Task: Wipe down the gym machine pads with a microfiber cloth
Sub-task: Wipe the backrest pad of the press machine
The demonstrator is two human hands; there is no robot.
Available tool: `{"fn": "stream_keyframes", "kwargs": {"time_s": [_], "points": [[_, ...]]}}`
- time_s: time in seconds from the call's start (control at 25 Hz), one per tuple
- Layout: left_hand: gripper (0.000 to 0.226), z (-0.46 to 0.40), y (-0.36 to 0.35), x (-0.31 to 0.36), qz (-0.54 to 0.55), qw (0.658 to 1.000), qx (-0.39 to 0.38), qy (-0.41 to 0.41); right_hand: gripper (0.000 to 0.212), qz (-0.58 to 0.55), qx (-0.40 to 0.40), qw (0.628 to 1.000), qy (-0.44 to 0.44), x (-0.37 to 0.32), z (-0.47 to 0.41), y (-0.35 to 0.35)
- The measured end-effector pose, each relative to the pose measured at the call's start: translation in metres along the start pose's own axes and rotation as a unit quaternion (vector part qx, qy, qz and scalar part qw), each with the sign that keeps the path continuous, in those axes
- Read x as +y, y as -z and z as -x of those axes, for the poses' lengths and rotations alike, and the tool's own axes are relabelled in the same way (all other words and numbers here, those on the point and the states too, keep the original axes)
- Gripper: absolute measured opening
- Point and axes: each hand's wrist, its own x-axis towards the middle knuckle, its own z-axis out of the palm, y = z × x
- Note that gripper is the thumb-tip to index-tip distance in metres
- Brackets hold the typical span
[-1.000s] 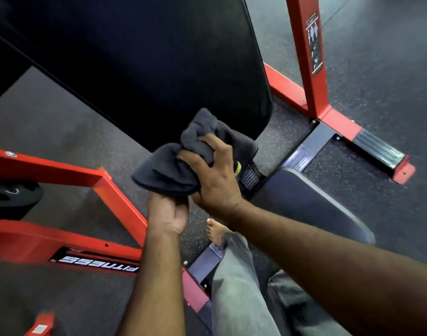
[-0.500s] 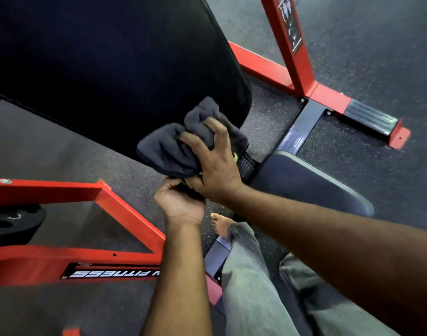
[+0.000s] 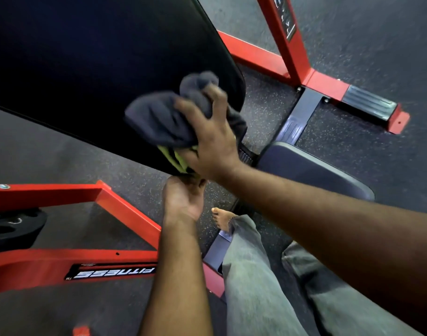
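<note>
A large black back pad (image 3: 91, 69) slopes across the upper left. Against its lower right corner my right hand (image 3: 207, 139) presses a bunched dark grey microfiber cloth (image 3: 164, 117). A yellow-green piece (image 3: 176, 160) shows under the cloth at the pad's bottom edge. My left hand (image 3: 183, 202) sits just below, palm up, its fingertips at the pad's underside beside that yellow-green piece; whether it grips anything is hidden. A smaller dark seat pad (image 3: 314, 170) lies to the right, under my right forearm.
The red steel frame (image 3: 297, 52) of the machine stands behind the pad, with a ribbed foot plate (image 3: 367, 105). Another red frame (image 3: 110, 197) and a black weight plate (image 3: 14, 226) are at left. My bare foot (image 3: 222, 219) rests on the speckled rubber floor.
My right hand has carried the cloth up along the pad's lower corner. My left hand has let go of the cloth and opened below the pad's edge. The yellow-green piece now shows.
</note>
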Motion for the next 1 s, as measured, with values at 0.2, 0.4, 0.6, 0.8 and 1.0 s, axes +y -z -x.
{"fn": "stream_keyframes", "kwargs": {"time_s": [0.2, 0.4, 0.6, 0.8, 1.0], "points": [[0.027, -0.001, -0.003, -0.002, -0.013, 0.999, 0.011, 0.029, 0.053, -0.064, 0.013, 0.973, -0.221, 0.048, 0.024, 0.009], [0.027, -0.002, -0.004, -0.006, 0.033, 0.999, 0.007, 0.022, 0.045, -0.064, 0.112, 0.973, -0.19, 0.019, -0.039, 0.014], [0.026, -0.007, -0.003, -0.011, -0.002, 0.999, 0.029, 0.015, 0.054, -0.084, 0.021, 0.975, -0.204, 0.039, 0.029, 0.011], [0.018, 0.004, -0.018, -0.026, -0.025, 0.998, 0.047, 0.038, 0.081, -0.124, 0.176, 0.927, -0.307, 0.03, -0.05, 0.033], [0.021, 0.011, -0.035, -0.034, 0.031, 0.997, 0.062, 0.038, 0.106, -0.129, 0.078, 0.94, -0.305, 0.047, 0.002, 0.013]]}}
